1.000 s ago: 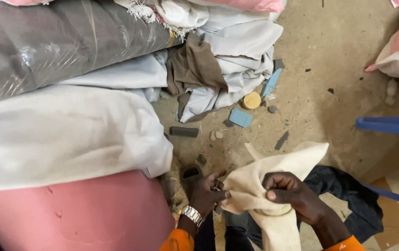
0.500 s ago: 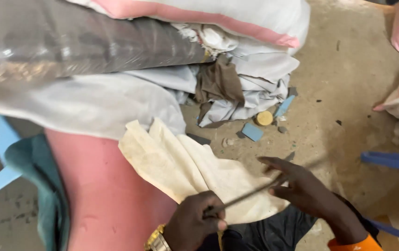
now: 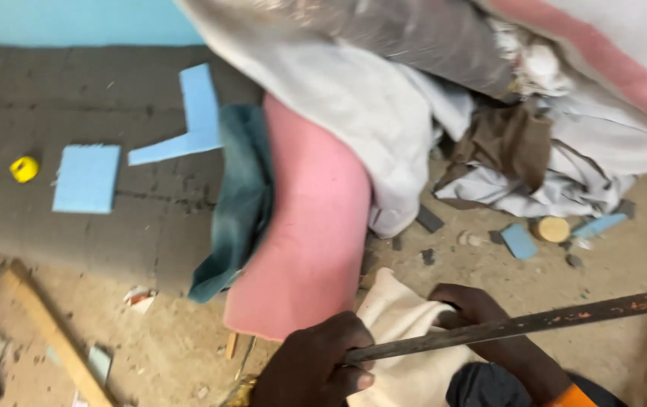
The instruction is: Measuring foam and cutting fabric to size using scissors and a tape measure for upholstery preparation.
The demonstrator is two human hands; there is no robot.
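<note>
Fingers of the left hand [image 3: 316, 369] clench a stiff, heavy-looking rusty rod [image 3: 519, 324] near its end; the right hand [image 3: 481, 320] pinches soft, limp cream cloth [image 3: 399, 316].

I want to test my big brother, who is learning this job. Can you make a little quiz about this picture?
1. True or false: the left hand grips one end of the long rusty metal rod.
2. What does the right hand rest on? A) cream cloth B) yellow ball C) wooden stick
3. Fill in: the thick foam slab beside the cream cloth is coloured ____.

Key: 1 true; 2 A; 3 pink.
</note>
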